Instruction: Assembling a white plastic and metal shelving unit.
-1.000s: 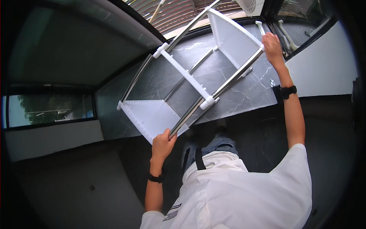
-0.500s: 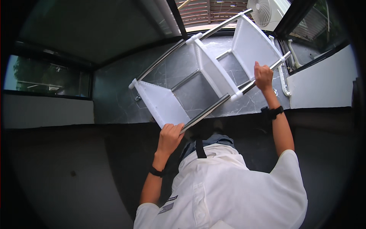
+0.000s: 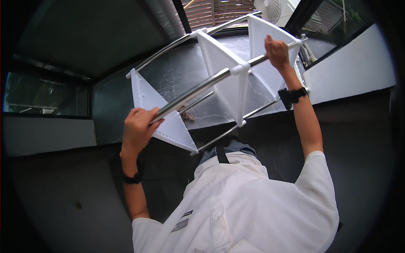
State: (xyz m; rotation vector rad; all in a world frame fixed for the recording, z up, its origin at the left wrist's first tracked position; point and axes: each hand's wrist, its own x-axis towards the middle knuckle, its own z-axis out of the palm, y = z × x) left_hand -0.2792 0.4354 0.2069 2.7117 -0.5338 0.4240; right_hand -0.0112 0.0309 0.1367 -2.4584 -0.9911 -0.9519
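A shelf rack [image 3: 224,80] with three white plastic shelves and shiny metal poles lies on its side in front of me, tilted over the edge of a grey ledge. My left hand [image 3: 140,127] is closed round the left end of the near upper pole, beside the left shelf. Farther along that pole, between the middle and right shelves, my right hand [image 3: 278,54] is wrapped round it. The rack's lower near pole hangs close to my waist. Both wrists wear black bands.
Grey, veined tiles cover the ledge [image 3: 162,78]. A crumpled brownish cloth [image 3: 186,114] lies on it behind the left shelf. White plastic parts [image 3: 309,54] stand by the right-hand window frame. Dark-framed glass surrounds the ledge, with a fan unit [image 3: 270,10] outside.
The rack has rolled and come up toward me, its near upper pole raised and a lower pole now showing beneath. My left hand has moved left and up. The cloth has come into sight.
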